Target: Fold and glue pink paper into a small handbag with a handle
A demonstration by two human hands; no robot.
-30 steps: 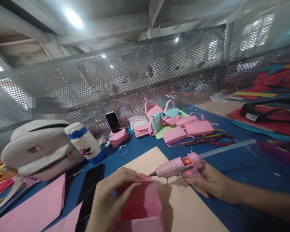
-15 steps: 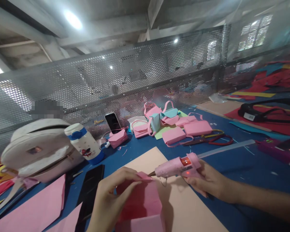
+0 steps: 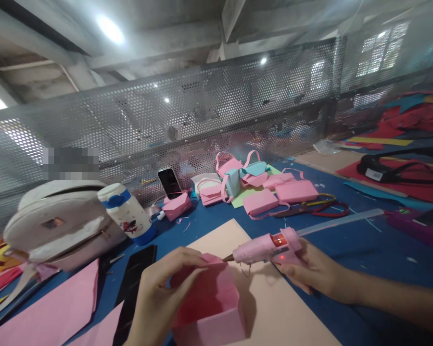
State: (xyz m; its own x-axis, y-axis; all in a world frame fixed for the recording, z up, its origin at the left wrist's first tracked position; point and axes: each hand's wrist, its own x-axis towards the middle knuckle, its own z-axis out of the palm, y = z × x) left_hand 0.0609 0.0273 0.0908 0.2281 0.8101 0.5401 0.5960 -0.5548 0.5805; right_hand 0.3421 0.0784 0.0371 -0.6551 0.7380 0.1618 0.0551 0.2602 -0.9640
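Observation:
My left hand (image 3: pixel 169 290) pinches the far edge of an open pink paper box (image 3: pixel 211 331) between thumb and fingers. In my right hand (image 3: pixel 319 271) is a pink glue gun (image 3: pixel 267 247), a clear glue stick (image 3: pixel 341 222) jutting from its back and a small red light glowing on its side. The gun's nozzle points left and meets the upper corner of the box close to my left fingertips; whether glue is coming out is too small to tell. Beneath both lies a sheet of cream card (image 3: pixel 274 300).
Small pink and blue paper bags (image 3: pixel 261 202) stand at the back beside red-handled scissors (image 3: pixel 332 207). A bottle (image 3: pixel 130 218), a backpack (image 3: pixel 63 223), a black phone (image 3: pixel 135 278) and pink sheets (image 3: pixel 54 305) are on the left. A purple device (image 3: pixel 414 226) lies right.
The pink box has tilted and shifted slightly, so more of its front wall shows. My left hand has moved a little left; the glue gun stays at the box's corner.

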